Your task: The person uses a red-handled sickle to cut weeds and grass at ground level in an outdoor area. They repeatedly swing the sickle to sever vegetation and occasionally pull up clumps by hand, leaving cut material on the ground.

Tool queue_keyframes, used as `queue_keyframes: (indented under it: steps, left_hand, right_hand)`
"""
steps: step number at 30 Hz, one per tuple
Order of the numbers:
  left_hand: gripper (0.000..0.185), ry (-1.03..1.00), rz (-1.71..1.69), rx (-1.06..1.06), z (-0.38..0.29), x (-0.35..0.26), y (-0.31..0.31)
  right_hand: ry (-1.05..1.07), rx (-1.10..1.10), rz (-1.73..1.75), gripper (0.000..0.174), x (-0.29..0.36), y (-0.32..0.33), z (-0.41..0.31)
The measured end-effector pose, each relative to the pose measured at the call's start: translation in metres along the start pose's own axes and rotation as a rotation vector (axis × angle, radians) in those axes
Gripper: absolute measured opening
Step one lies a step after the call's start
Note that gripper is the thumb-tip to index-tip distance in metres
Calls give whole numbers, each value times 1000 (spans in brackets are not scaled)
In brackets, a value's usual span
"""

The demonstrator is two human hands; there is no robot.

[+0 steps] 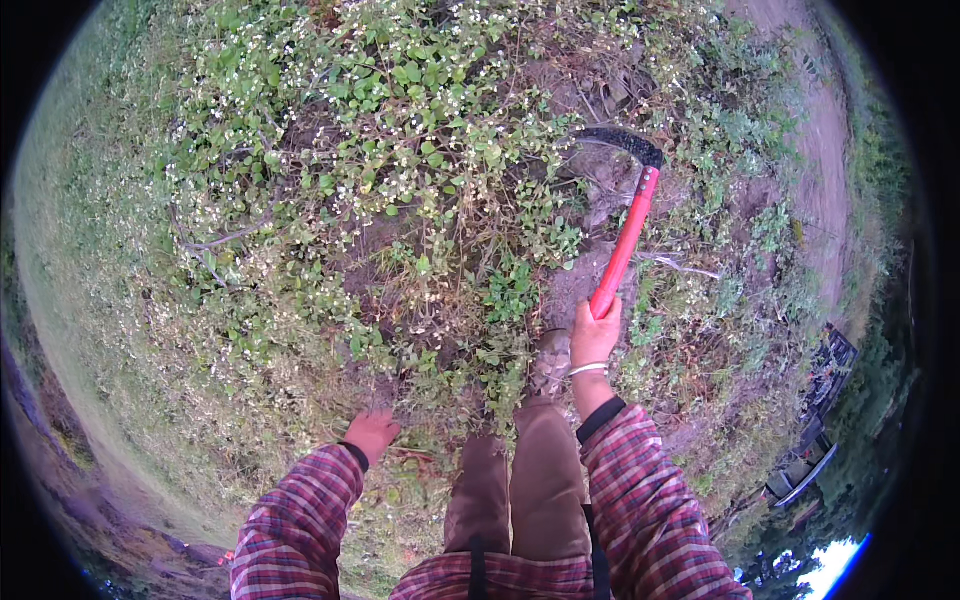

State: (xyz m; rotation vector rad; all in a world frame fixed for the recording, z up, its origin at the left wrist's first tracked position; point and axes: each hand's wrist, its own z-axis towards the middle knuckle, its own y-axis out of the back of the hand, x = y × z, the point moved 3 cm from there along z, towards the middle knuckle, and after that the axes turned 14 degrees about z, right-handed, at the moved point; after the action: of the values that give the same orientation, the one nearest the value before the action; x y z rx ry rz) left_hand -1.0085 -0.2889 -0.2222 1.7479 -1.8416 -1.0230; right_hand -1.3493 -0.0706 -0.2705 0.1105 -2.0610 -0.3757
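A sickle is held up ahead of me on the right, my right hand closed around the lower end of its red handle. Its dark curved blade points left, over bare soil and leafy stems. A pale bracelet circles the right wrist. Lower and to the left, my left hand hangs just above the weeds with its thumb apart from the fingers; nothing shows in it. Low plants with small white flowers spread across the ground before me.
My shoe stands among the stems, partly covered by leaves. Dry twigs lie right of the handle, and a branch lies on the left. A dirt path runs along the far right. Dark objects stand by the right rim.
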Motion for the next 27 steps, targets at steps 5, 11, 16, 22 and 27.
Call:
queue_keyframes:
  steps: [5, 11, 16, 22, 27]
  left_hand:
    - [22, 119, -56, -385, 215, 29, 123]
    - [40, 86, 46, -620, 394, 80, 268]
    - [49, 699, 698, -328, 387, 211, 272]
    - [34, 852, 173, -178, 314, 228, 187]
    - [24, 772, 500, -147, 315, 210, 216]
  right_hand:
    - [140, -3, 18, 24, 13, -23, 38]
    - [19, -39, 65, 33, -6, 11, 42]
    - [-201, 81, 117, 29, -15, -9, 45]
    - [-245, 310, 194, 21, -19, -53, 18]
    - [-319, 289, 485, 19, -9, -103, 28]
